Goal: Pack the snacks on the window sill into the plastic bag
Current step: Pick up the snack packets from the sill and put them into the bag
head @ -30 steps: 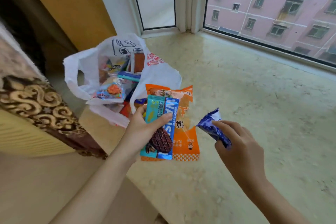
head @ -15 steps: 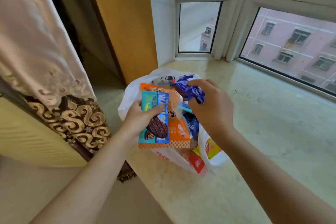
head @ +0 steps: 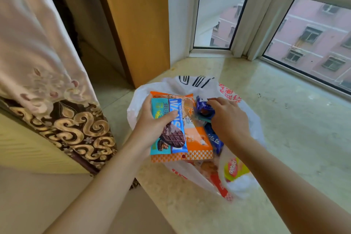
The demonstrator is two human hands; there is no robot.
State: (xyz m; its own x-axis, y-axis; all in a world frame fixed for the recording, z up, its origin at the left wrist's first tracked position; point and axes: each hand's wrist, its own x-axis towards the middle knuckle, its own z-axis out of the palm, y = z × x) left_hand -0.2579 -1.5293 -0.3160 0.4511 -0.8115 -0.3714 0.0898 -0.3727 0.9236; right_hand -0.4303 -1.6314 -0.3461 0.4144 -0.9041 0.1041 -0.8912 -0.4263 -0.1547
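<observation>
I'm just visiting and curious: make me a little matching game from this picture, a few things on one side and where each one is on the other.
Things:
1. teal wafer pack
2. small blue wrapper
3. plastic bag
4. curtain

Places:
A. lying on the window sill
B. held in the left hand
C. hanging at the far left
D. pinched in the right hand

Pairs: 1-B, 2-D, 3-A, 4-C

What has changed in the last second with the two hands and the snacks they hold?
The right hand carried the small blue wrapper from beside the bag to over the open plastic bag, lowering it among the snacks inside. The left hand brought the teal-blue packet and orange packet over the bag too. Both grips are unchanged; nothing was released.
</observation>
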